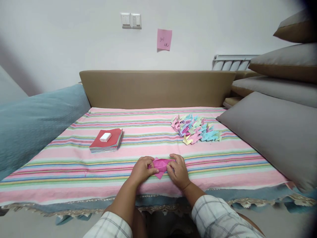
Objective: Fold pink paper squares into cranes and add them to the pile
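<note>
A partly folded sheet of magenta origami paper (161,165) lies low over the striped cloth, between my two hands. My left hand (143,168) pinches its left edge between thumb and fingers. On the opposite side, my right hand (178,171) grips the right edge, thumb in front and forefinger behind. One pointed corner of the sheet sticks out toward me. Beyond and to the right sits a cluster of folded paper cranes (192,129) in pink, blue, purple, green and yellow.
At the left rests a stack of square paper (99,142), red on top, with a small white block (105,137) on it. Grey cushions (272,132) pile up at the right. A brown backrest (158,89) runs behind the striped cloth (138,120).
</note>
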The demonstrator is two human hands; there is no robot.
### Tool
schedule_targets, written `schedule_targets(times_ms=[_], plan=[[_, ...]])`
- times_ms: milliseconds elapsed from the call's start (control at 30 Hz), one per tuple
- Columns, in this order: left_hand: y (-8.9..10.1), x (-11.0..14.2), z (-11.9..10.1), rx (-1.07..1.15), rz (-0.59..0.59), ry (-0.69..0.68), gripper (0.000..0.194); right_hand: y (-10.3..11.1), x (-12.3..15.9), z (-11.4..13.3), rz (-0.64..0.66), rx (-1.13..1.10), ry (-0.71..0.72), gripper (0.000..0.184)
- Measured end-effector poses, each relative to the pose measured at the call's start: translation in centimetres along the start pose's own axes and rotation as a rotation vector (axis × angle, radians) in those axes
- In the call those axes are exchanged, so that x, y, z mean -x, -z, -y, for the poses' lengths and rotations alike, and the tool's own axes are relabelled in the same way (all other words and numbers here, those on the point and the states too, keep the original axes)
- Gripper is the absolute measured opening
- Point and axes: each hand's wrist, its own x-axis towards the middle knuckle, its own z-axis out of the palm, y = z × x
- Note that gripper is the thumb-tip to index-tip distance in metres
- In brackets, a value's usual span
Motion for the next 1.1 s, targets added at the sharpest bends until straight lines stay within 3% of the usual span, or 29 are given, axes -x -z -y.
schedule_targets(times_ms=[133,267,433,833,967,1100], plan=[[-0.6,-0.2,0.0,0.059,-0.114,0.126,0.016,0.0,0.0,0.1,0.006,0.002,0.001,0.018],[-1.1,-0.5,0.2,0.029,-0.104,0.179,0.018,0.1,-0.1,0.2,0.01,0.006,0.0,0.017],[-0.9,-0.7,0.1,-0.091,-0.068,0.127,0.012,0.1,0.0,0.2,0.009,0.009,0.007,0.017],[-0.7,-0.5,-0.1,-0.15,-0.035,0.07,0.023,-0.2,0.0,0.0,-0.02,0.002,0.002,0.012],[-0.4,-0.3,-0.7,-0.159,-0.029,0.015,0.019,-0.1,-0.1,0.1,-0.004,-0.016,-0.005,0.012],[-0.8,-0.1,-1.2,-0.168,-0.04,-0.056,0.046,0.0,-0.1,0.2,0.017,-0.04,-0.019,0.011]])
